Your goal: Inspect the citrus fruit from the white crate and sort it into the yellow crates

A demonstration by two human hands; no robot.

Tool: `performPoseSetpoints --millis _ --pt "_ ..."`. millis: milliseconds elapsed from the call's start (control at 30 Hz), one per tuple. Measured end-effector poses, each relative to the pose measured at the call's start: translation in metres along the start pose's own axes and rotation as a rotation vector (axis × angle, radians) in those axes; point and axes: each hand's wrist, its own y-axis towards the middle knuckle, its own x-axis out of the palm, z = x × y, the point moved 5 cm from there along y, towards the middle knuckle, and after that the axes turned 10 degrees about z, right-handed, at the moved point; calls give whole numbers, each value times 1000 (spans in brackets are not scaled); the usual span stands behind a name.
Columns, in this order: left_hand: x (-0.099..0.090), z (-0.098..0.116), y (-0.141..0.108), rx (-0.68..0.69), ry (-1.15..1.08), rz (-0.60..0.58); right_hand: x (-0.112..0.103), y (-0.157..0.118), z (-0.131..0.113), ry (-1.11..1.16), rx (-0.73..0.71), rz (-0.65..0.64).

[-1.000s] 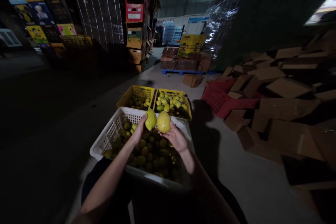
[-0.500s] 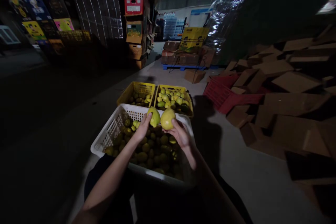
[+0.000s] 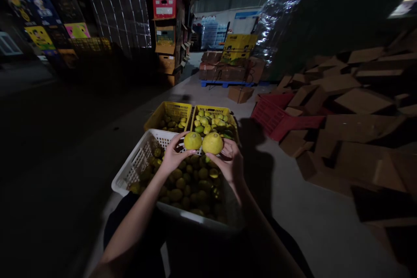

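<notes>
Head view: center of the frame, two lemons side by side over the far rim of the white crate [image 3: 119,181].
Change: both lemons have been turned, each now with an end toward the camera, so the two ends can be compared at a glance.
Left hand [image 3: 172,156]: its grip has the left lemon [image 3: 193,141] between thumb below and fingers above.
Right hand [image 3: 233,164]: its grip has the right lemon [image 3: 213,143], thumb beneath, fingers behind and at the side.
Gap: lemons very close; whether they touch, I cannot tell.
White crate: lower center, holding many darker fruits in shadow; hands and forearms hide parts of it.
Yellow crates: just beyond, left one [image 3: 155,116] with fruit lying low, right one [image 3: 213,109] fuller and brighter; the hands cover part of its near side.
Right of frame: red crate [image 3: 272,122] beside a heap of cardboard [image 3: 361,128], apart from the hands.
Upper center: blue pallet [image 3: 224,83] with boxes, a small box [image 3: 240,94] in front.
Upper left: box stack [image 3: 165,37].
Obstacles: dim light and the forearms' cover; nothing seen between the two lemons.
</notes>
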Motion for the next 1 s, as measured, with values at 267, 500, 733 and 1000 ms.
performPoseSetpoints --millis 267,500,733,1000 --pt "-4 -1 2 -261 -238 -13 3 0 9 252 284 -158" --pt "-6 -11 -1 -498 -368 87 1 1 12 381 459 2" --pt "5 -24 -6 -552 -353 121 12 1 30 361 476 -58" --pt "18 -41 -25 -511 -206 118 25 -14 20 139 346 -162"
